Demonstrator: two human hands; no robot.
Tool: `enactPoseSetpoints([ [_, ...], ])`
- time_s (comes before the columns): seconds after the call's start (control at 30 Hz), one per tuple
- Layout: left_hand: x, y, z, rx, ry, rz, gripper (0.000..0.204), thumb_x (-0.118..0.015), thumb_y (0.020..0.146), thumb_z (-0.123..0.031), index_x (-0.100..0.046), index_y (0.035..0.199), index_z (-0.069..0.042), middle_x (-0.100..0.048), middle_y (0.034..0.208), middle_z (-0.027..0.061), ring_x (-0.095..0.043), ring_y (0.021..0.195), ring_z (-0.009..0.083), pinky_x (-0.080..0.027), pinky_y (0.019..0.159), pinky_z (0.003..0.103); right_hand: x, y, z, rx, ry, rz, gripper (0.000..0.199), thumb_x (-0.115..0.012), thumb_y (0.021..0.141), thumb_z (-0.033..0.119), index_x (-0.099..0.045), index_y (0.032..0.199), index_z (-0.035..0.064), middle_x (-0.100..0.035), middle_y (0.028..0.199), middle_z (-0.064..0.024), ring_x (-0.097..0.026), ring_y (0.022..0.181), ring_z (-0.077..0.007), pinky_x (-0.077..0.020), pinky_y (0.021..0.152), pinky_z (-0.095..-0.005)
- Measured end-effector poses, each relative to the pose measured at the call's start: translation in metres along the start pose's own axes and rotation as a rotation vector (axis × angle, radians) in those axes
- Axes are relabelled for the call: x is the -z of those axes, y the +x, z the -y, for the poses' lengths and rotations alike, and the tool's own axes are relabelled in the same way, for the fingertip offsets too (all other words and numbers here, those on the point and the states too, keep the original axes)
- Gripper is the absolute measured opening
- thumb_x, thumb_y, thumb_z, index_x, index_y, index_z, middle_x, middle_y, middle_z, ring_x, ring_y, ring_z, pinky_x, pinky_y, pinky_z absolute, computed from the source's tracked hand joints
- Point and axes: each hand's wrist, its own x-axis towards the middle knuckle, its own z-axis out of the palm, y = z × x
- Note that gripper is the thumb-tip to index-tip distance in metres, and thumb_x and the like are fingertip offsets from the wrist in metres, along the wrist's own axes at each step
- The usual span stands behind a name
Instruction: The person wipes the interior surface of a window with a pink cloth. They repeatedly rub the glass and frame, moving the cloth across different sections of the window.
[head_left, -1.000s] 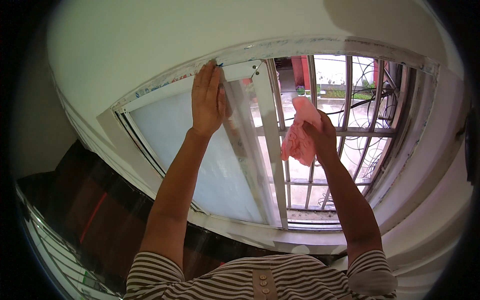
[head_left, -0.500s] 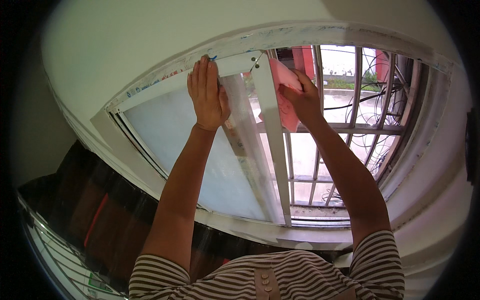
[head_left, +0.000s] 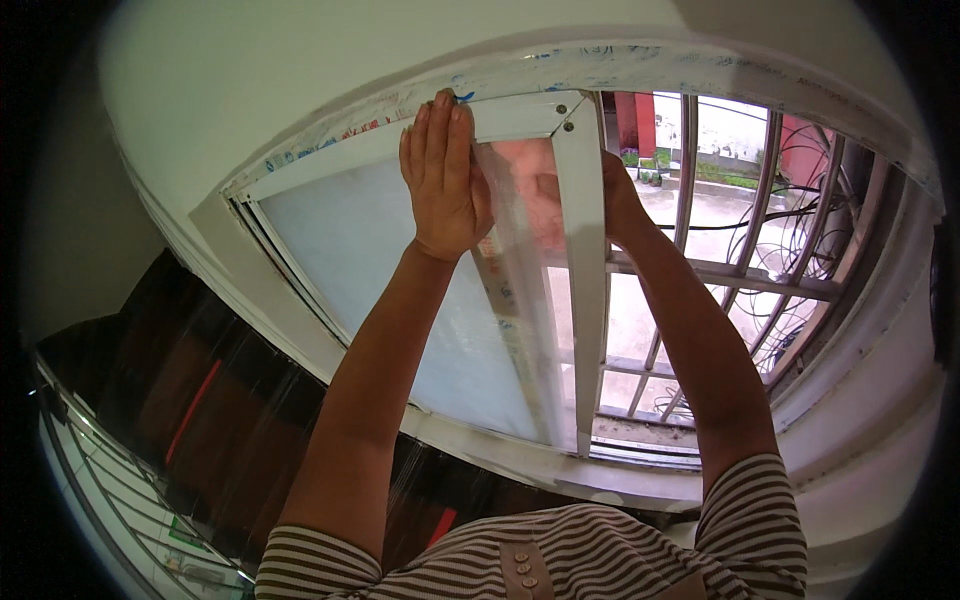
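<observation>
Two hands at the top of a sliding window

Two hands work at the sash (head_left: 575,270), a white-framed sliding pane whose long stile runs from the upper frame down toward the sill, leaning a little in the bent view. The left hand (head_left: 445,175) lies flat and open on the frosted glass (head_left: 350,260), fingers together and pointing up to the top rail; its grip is released, pressing rather than clasping. The right hand (head_left: 615,195) reaches behind the stile, and a pink cloth (head_left: 525,185) shows blurred through the glass beside it; whether that grip is clenched on the cloth I cannot tell. Small coloured marks dot the top frame strip (head_left: 330,135). Grey bars (head_left: 740,280) stand outside the open half.
</observation>
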Motion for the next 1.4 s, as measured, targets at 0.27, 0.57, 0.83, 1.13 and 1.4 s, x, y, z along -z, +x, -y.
enactPoseSetpoints([
  [0.27, -0.003, 0.001, 0.001, -0.017, -0.023, -0.010, 0.061, -0.036, 0.087, -0.010, -0.028, 0.145, 0.004, -0.029, 0.150, 0.0234, -0.023, 0.141, 0.0383, -0.008, 0.113, 0.051, -0.004, 0.009, 0.013, -0.063, -0.043, 0.202, 0.047, -0.065, 0.090, 0.026, -0.053, 0.125, -0.0035, -0.065, 0.110, -0.0129, -0.065, 0.099, -0.0196, -0.0556, 0.083, -0.0303],
  [0.57, -0.005, 0.001, -0.001, 0.008, -0.011, -0.038, 0.063, -0.043, 0.089, -0.025, -0.032, 0.145, 0.001, -0.034, 0.149, 0.0202, -0.027, 0.138, 0.0381, -0.013, 0.112, 0.050, -0.006, -0.003, 0.022, -0.405, -0.108, 0.203, 0.042, -0.080, 0.075, 0.018, -0.063, 0.110, 0.0023, -0.067, 0.096, -0.0101, -0.066, 0.081, -0.0144, -0.0562, 0.070, -0.0278],
  [0.83, -0.005, 0.000, 0.000, 0.007, 0.006, -0.040, 0.070, -0.049, 0.087, -0.036, -0.031, 0.145, 0.000, -0.033, 0.149, 0.0207, -0.027, 0.139, 0.0380, -0.012, 0.112, 0.051, -0.004, -0.021, 0.026, -0.552, -0.042, 0.364, 0.037, -0.076, 0.079, 0.013, -0.063, 0.112, 0.0010, -0.069, 0.094, -0.0099, -0.066, 0.077, -0.0134, -0.0570, 0.066, -0.0269],
  [1.13, -0.009, 0.000, 0.004, -0.050, -0.010, -0.079, 0.070, -0.051, 0.086, -0.035, -0.033, 0.144, -0.001, -0.034, 0.148, 0.0216, -0.029, 0.137, 0.0392, -0.014, 0.111, 0.053, -0.007, -0.047, -0.027, -0.737, 0.290, 0.339, 0.043, -0.078, 0.076, 0.014, -0.062, 0.113, -0.0017, -0.070, 0.093, -0.0130, -0.068, 0.077, -0.0169, -0.0578, 0.067, -0.0305],
  [1.4, -0.004, 0.003, 0.000, -0.123, 0.081, -0.065, 0.063, -0.042, 0.093, -0.032, -0.028, 0.144, 0.002, -0.031, 0.147, 0.0256, -0.029, 0.135, 0.0418, -0.015, 0.109, 0.054, -0.016, -0.074, -0.018, -0.392, -0.088, 0.469, 0.042, -0.079, 0.076, 0.015, -0.063, 0.112, -0.0002, -0.070, 0.094, -0.0119, -0.067, 0.081, -0.0168, -0.0566, 0.071, -0.0297],
])
